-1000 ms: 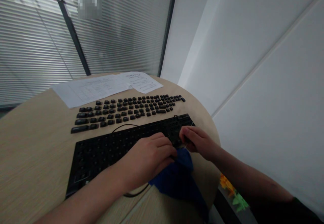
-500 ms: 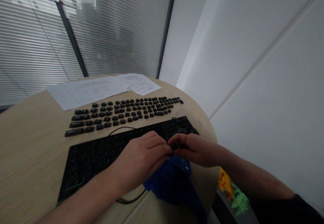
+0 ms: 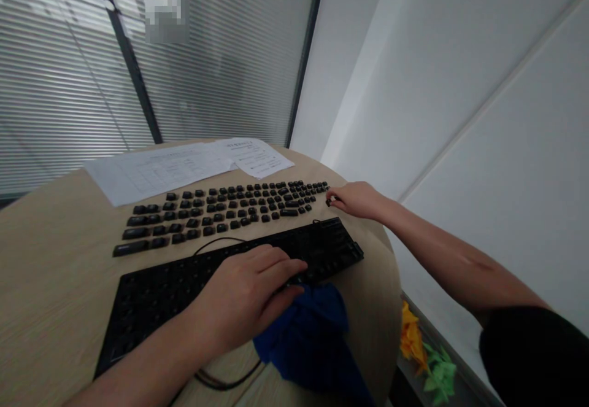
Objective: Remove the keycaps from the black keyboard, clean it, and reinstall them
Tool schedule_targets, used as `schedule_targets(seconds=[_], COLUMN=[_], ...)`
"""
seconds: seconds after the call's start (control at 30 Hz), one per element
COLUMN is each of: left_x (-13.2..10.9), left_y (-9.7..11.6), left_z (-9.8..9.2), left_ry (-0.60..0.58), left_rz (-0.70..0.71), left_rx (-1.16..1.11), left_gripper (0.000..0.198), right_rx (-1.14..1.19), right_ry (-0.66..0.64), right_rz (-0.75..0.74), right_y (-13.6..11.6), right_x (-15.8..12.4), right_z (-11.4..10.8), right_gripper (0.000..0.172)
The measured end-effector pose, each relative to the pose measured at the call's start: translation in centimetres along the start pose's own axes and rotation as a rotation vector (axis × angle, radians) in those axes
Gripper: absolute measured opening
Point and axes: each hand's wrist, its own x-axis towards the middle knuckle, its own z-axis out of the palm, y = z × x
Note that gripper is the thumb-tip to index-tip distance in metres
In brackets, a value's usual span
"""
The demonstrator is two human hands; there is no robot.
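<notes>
A black keyboard base (image 3: 184, 281) without keycaps lies on the round wooden table (image 3: 50, 284). My left hand (image 3: 243, 290) rests on its front edge, fingers stretched flat over it, with a blue cloth (image 3: 308, 333) under the palm. Beyond the base, several loose black keycaps (image 3: 221, 207) lie in rows. My right hand (image 3: 356, 200) reaches to the right end of those rows, fingertips pinched on a small black keycap (image 3: 329, 201).
White printed sheets (image 3: 184, 161) lie at the far side of the table, below a window with blinds. A black cable (image 3: 221, 379) curls near the table's front edge. Orange and green paper shapes (image 3: 426, 358) sit on the floor at the right, by a white wall.
My right hand left the keyboard's right end and moved away to the far right end of the keycap rows, carrying a keycap. My left hand stayed on the keyboard.
</notes>
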Motion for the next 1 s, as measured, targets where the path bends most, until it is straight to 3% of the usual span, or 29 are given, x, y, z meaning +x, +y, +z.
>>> schedule_targets(seconds=[0.13,0.37,0.83,1.0], left_x=[-0.3,-0.7,-0.3,-0.5], left_y=[-0.4,-1.2,-1.4,-1.4], left_z=[0.2,0.2,-0.3,-0.3], left_ry=[-0.033,-0.053,-0.032,-0.040], left_rz=[-0.019,-0.049,-0.038,-0.038], left_rx=[-0.007,-0.004,0.013,0.018], left_gripper=[0.021,0.021,0.021,0.022], right_rx=[-0.052,-0.018,-0.029,0.044], right_ry=[-0.060,-0.044,-0.049,0.097], right_rz=[-0.054,-0.097,-0.087,0.019], right_y=[0.8,0.7,0.4,1.5], right_x=[4.1,5.7,5.4,3.4], right_z=[2.6,4.2,4.9,3.2], right_gripper=[0.030,0.033,0.036,0.040])
